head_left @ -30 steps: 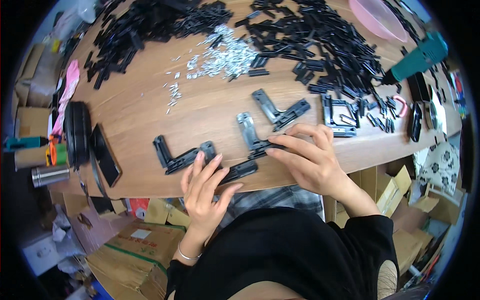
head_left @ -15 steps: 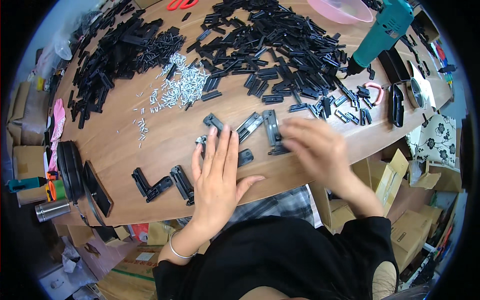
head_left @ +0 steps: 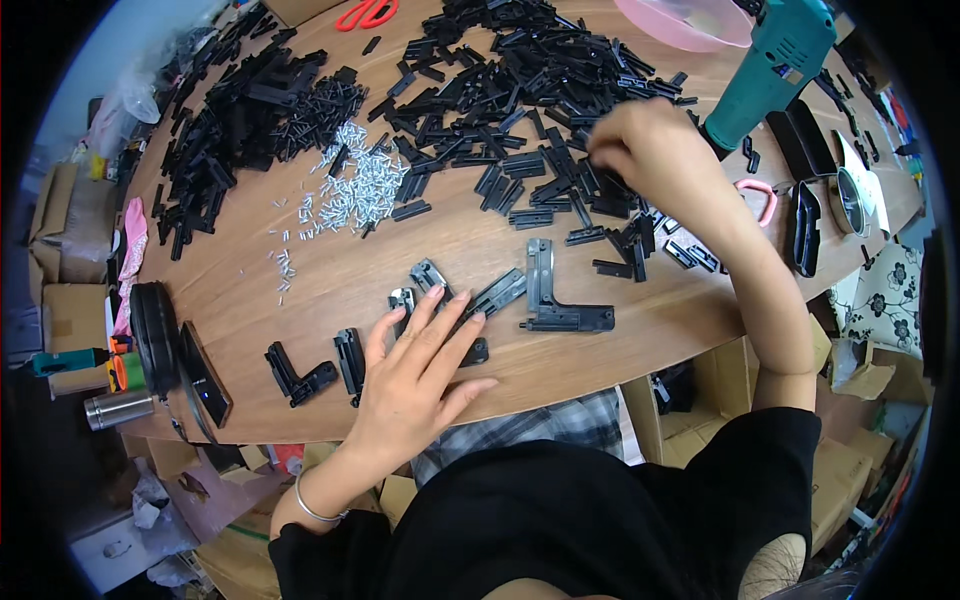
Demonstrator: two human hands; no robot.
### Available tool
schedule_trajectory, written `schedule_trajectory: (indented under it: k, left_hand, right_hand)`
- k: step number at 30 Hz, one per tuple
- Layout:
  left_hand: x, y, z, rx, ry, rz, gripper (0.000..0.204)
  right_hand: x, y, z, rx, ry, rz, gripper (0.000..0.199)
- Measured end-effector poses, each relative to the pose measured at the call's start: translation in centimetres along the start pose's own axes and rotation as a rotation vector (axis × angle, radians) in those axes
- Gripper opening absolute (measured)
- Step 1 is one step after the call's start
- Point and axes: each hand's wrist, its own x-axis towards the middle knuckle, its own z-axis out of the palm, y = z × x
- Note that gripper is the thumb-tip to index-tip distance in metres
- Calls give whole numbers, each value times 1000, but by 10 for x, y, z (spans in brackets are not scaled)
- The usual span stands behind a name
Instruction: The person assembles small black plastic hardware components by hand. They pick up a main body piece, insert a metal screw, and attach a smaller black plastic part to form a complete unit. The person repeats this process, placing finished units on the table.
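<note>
My left hand point(head_left: 415, 365) lies with fingers spread over several black pistol-shaped parts, partly hiding them; one slim part point(head_left: 497, 293) sticks out beyond its fingertips. To its right rests a larger L-shaped black part point(head_left: 565, 315), its long arm pointing away from me. Two more L-shaped pieces lie left of the hand, one point(head_left: 297, 375) whole in sight and one point(head_left: 350, 362) close to my wrist. My right hand point(head_left: 650, 150) is over the right side of a big pile of black plastic parts point(head_left: 540, 75). Its fingers curl down among them; what they grip, if anything, is hidden.
Silver screws point(head_left: 360, 190) form a heap beside a second pile of black parts point(head_left: 230, 130). A teal power screwdriver point(head_left: 765, 75) stands at the right, near a pink bowl point(head_left: 685, 22). A black case point(head_left: 153, 335) and phone point(head_left: 205, 375) lie at the left edge.
My right hand has left the L-shaped part and moved away from me to the pile. That part now shows whole. The left hand stays over its pieces, a little lower in view.
</note>
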Motion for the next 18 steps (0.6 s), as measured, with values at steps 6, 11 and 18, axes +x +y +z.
schedule_trajectory:
  k: [6, 11, 18]
  left_hand:
    - [45, -14, -26, 66, 187, 49, 47]
    - [107, -43, -30, -127, 265, -36, 27]
    - [165, -63, -14, -39, 293, -6, 22]
  right_hand:
    - [64, 37, 39, 52, 325, -182, 20]
    - [74, 45, 53, 43, 254, -267, 18]
    - [59, 42, 35, 93, 345, -18, 14]
